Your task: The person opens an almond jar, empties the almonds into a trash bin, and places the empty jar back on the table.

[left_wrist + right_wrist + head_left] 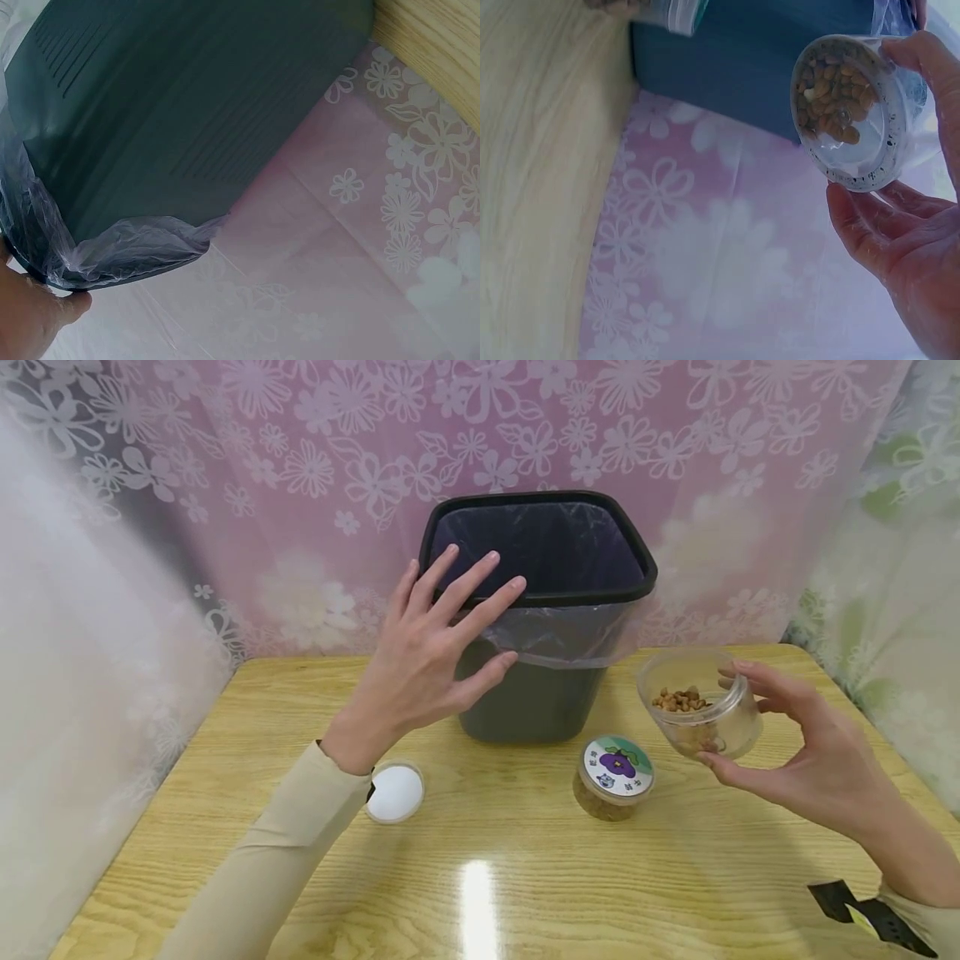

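- Standing at the middle of the desk's (525,893) far edge, the dark bin (536,693) has a clear liner (558,639) folded over its black rim, against the flowered curtain (300,485).
- Left hand (427,652), fingers spread and straight, lies against the bin's near-left rim corner, gripping nothing.
- Right hand (795,752) pinches a lidless clear jar (701,702) of brown pellets, tilted, in the air near the desk's right edge, apart from the bin.
- Lidded jar (615,777) stands just before the bin; bare desk lies in front.
- White lid (395,793) lies beside the left wrist.
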A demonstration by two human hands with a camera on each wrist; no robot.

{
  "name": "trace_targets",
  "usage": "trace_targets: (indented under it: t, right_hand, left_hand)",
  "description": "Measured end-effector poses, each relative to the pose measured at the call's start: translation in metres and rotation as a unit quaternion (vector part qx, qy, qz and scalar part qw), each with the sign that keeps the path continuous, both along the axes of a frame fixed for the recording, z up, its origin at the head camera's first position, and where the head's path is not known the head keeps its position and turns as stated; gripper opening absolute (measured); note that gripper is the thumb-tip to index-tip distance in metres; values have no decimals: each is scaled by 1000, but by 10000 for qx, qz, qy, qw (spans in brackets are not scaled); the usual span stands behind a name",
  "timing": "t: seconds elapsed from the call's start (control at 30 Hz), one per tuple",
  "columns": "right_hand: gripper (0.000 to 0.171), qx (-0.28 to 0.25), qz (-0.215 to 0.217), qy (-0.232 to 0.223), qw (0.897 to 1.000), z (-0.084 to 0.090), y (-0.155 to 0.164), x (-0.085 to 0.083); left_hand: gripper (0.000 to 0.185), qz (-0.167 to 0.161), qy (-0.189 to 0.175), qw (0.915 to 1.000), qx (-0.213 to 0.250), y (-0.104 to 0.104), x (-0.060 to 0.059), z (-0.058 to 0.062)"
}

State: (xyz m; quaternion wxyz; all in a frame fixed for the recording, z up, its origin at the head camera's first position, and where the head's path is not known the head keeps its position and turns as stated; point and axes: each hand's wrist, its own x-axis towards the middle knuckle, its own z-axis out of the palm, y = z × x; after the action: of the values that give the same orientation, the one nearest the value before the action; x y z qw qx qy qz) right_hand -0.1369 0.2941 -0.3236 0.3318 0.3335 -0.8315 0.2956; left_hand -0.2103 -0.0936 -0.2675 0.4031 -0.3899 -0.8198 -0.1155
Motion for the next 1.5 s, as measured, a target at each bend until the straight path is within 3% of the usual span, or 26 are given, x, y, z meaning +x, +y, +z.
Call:
trace_targets:
  t: [0.23, 0.47, 0.8, 1.0, 1.3, 1.5]
  right_hand:
    - [100, 72, -340, 263, 9990, 15, 12, -11]
    - [106, -7, -700, 238, 9973, 34, 19, -22]
    - [105, 113, -1047, 421, 9935, 55, 19, -34]
    - [108, 145, -1030, 461, 9935, 73, 17, -44]
    - [106, 858, -1101, 787, 9871, 100, 10, -61]
    - [107, 1301, -1334, 447, 9815, 119, -1, -64]
  left_hand:
    - [61, 78, 175, 9998, -97, 3, -1, 2]
    - [61, 241, 315, 9990, -219, 5, -2, 5]
    - [60, 202, 175, 9992, -299, 6, -3, 8]
    - [60, 217, 184, 9990, -343, 4, -2, 9]
    - [61, 197, 172, 9990, -352, 5, -3, 7]
    - [61, 140, 172, 9992, -325, 5, -5, 6]
